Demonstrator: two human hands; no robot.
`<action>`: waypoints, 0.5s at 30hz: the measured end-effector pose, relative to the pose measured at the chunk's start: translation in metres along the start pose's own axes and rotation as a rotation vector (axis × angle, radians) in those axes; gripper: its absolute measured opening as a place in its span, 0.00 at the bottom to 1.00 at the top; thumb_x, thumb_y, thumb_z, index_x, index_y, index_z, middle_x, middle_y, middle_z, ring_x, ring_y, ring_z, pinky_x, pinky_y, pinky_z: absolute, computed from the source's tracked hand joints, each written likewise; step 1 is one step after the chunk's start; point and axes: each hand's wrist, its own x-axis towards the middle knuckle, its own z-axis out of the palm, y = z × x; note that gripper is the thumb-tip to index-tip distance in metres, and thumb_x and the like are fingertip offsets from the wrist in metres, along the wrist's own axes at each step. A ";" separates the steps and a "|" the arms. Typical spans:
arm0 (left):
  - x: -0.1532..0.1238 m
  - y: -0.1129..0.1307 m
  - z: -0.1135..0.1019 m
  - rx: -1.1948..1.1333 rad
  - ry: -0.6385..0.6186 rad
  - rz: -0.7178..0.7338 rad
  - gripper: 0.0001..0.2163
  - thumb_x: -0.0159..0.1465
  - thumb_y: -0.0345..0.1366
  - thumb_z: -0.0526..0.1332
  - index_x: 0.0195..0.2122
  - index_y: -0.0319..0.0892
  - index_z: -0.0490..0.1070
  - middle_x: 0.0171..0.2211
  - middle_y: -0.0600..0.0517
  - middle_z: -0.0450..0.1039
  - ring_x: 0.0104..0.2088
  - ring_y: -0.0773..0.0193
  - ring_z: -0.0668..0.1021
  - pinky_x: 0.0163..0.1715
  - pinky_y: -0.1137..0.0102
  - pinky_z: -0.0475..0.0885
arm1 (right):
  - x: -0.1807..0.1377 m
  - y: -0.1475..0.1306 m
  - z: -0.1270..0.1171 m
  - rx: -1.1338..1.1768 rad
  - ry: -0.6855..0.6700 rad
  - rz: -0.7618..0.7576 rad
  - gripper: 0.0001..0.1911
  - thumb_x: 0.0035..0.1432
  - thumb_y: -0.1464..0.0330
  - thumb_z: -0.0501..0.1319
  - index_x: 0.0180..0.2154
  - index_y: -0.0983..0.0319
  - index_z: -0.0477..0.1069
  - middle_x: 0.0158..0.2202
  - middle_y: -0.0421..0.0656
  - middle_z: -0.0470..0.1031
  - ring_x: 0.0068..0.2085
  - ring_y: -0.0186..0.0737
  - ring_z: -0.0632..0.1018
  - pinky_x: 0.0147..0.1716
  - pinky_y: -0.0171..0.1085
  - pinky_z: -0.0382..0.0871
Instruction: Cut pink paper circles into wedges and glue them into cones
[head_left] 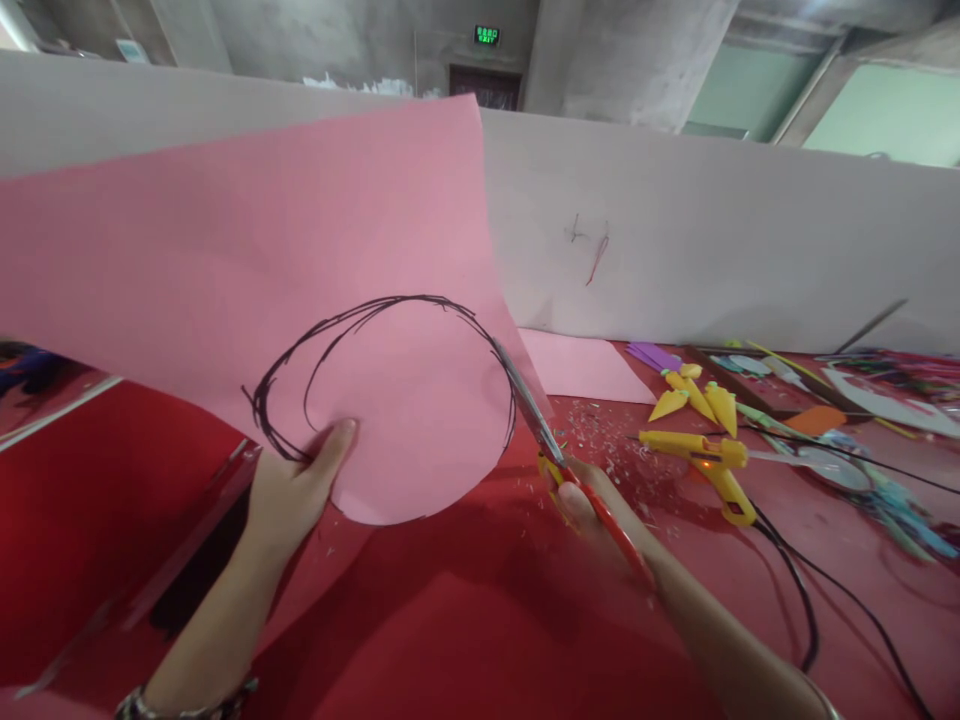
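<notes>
My left hand (294, 487) pinches the lower edge of a large pink paper sheet (247, 270), thumb on top beside a black scribbled circle (390, 380) drawn on it. The sheet is held up and tilted over the red table (465, 620). Its lower part is cut round along the drawn line. My right hand (592, 510) is closed in the red and yellow handles of scissors (551, 450). The scissors' blades point up along the circle's right side, at the paper's edge.
A yellow glue gun (709, 465) with a black cord (802, 590) lies right of the scissors. Yellow paper cones (697, 395), another pink sheet (585, 365), paper scraps and craft clutter (862, 440) fill the right. A grey partition wall (712, 250) stands behind. A metal ruler (187, 540) lies left.
</notes>
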 end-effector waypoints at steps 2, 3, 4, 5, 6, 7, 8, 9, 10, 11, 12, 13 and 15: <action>0.000 0.002 0.000 0.001 -0.021 -0.011 0.13 0.42 0.44 0.61 0.21 0.38 0.71 0.24 0.46 0.77 0.32 0.52 0.79 0.33 0.63 0.75 | 0.001 -0.001 -0.001 -0.028 0.015 0.000 0.27 0.52 0.42 0.43 0.22 0.60 0.49 0.20 0.34 0.48 0.22 0.29 0.51 0.21 0.33 0.45; -0.001 0.003 0.000 -0.003 -0.027 -0.001 0.12 0.42 0.43 0.61 0.22 0.38 0.71 0.25 0.46 0.77 0.33 0.52 0.79 0.34 0.64 0.75 | 0.001 -0.001 -0.002 -0.034 0.018 0.003 0.28 0.52 0.42 0.43 0.22 0.60 0.48 0.20 0.34 0.48 0.22 0.29 0.51 0.21 0.33 0.44; -0.002 0.003 -0.001 -0.009 -0.033 0.011 0.11 0.43 0.43 0.61 0.22 0.39 0.71 0.26 0.47 0.78 0.34 0.52 0.79 0.35 0.64 0.75 | 0.000 -0.001 -0.002 -0.032 0.015 0.007 0.28 0.52 0.42 0.42 0.22 0.60 0.48 0.20 0.34 0.48 0.22 0.29 0.51 0.21 0.33 0.44; -0.002 0.004 -0.001 -0.013 -0.040 0.018 0.10 0.44 0.42 0.61 0.23 0.41 0.71 0.27 0.48 0.78 0.35 0.53 0.79 0.35 0.64 0.75 | 0.000 -0.001 -0.002 -0.025 0.009 0.014 0.28 0.52 0.42 0.42 0.22 0.60 0.47 0.20 0.34 0.48 0.22 0.29 0.51 0.21 0.33 0.44; -0.003 0.004 -0.001 -0.011 -0.049 0.019 0.09 0.45 0.42 0.60 0.23 0.42 0.71 0.28 0.49 0.78 0.35 0.54 0.79 0.36 0.64 0.75 | 0.000 0.000 -0.002 -0.018 0.003 0.024 0.28 0.52 0.42 0.42 0.22 0.59 0.47 0.20 0.34 0.48 0.21 0.29 0.51 0.21 0.33 0.44; -0.004 0.004 -0.002 -0.003 -0.050 0.015 0.08 0.46 0.43 0.60 0.23 0.44 0.71 0.28 0.49 0.78 0.35 0.54 0.79 0.35 0.64 0.75 | 0.000 0.000 -0.002 -0.014 0.000 0.032 0.27 0.52 0.42 0.42 0.22 0.59 0.47 0.20 0.34 0.48 0.21 0.29 0.51 0.21 0.33 0.44; -0.004 0.003 -0.002 0.009 -0.052 0.006 0.08 0.47 0.43 0.60 0.23 0.45 0.71 0.28 0.50 0.78 0.35 0.54 0.79 0.35 0.64 0.75 | 0.000 0.001 -0.002 -0.015 0.000 0.036 0.27 0.52 0.42 0.42 0.22 0.59 0.48 0.20 0.34 0.48 0.21 0.29 0.51 0.20 0.33 0.44; -0.004 0.002 -0.002 0.019 -0.048 -0.006 0.08 0.47 0.44 0.59 0.23 0.46 0.71 0.28 0.49 0.78 0.34 0.54 0.79 0.34 0.64 0.75 | -0.001 0.001 -0.003 -0.020 0.003 0.032 0.27 0.52 0.42 0.43 0.22 0.60 0.48 0.20 0.34 0.48 0.21 0.29 0.51 0.20 0.33 0.44; -0.003 0.002 -0.002 0.026 -0.042 -0.018 0.09 0.47 0.44 0.60 0.22 0.45 0.71 0.27 0.49 0.78 0.34 0.53 0.79 0.33 0.63 0.75 | -0.001 0.002 -0.003 -0.024 0.000 0.023 0.27 0.52 0.42 0.43 0.22 0.60 0.48 0.20 0.34 0.48 0.22 0.29 0.51 0.20 0.33 0.44; -0.003 0.002 -0.002 0.025 -0.032 -0.030 0.10 0.45 0.45 0.60 0.21 0.44 0.70 0.25 0.48 0.78 0.33 0.52 0.79 0.31 0.63 0.76 | -0.001 0.003 -0.003 -0.021 -0.010 0.016 0.27 0.53 0.43 0.43 0.22 0.60 0.48 0.20 0.34 0.48 0.21 0.29 0.51 0.20 0.33 0.45; -0.002 0.002 -0.002 0.016 -0.027 -0.042 0.10 0.43 0.45 0.60 0.20 0.43 0.70 0.25 0.48 0.78 0.32 0.51 0.79 0.30 0.63 0.76 | -0.001 0.004 -0.003 -0.007 -0.030 0.014 0.27 0.53 0.43 0.43 0.22 0.60 0.48 0.20 0.34 0.48 0.21 0.29 0.52 0.20 0.33 0.45; -0.001 0.003 -0.001 -0.001 -0.023 -0.052 0.11 0.42 0.44 0.61 0.20 0.41 0.70 0.25 0.47 0.78 0.32 0.50 0.79 0.30 0.63 0.76 | -0.001 0.006 -0.002 0.017 -0.047 0.019 0.26 0.54 0.44 0.43 0.22 0.60 0.48 0.19 0.34 0.48 0.21 0.29 0.52 0.19 0.32 0.45; -0.001 0.005 0.000 -0.045 -0.017 -0.052 0.11 0.41 0.43 0.61 0.20 0.40 0.69 0.27 0.46 0.78 0.33 0.50 0.79 0.33 0.63 0.76 | -0.002 0.009 0.000 0.077 -0.051 0.049 0.25 0.55 0.45 0.43 0.22 0.59 0.48 0.19 0.34 0.48 0.20 0.28 0.52 0.18 0.32 0.44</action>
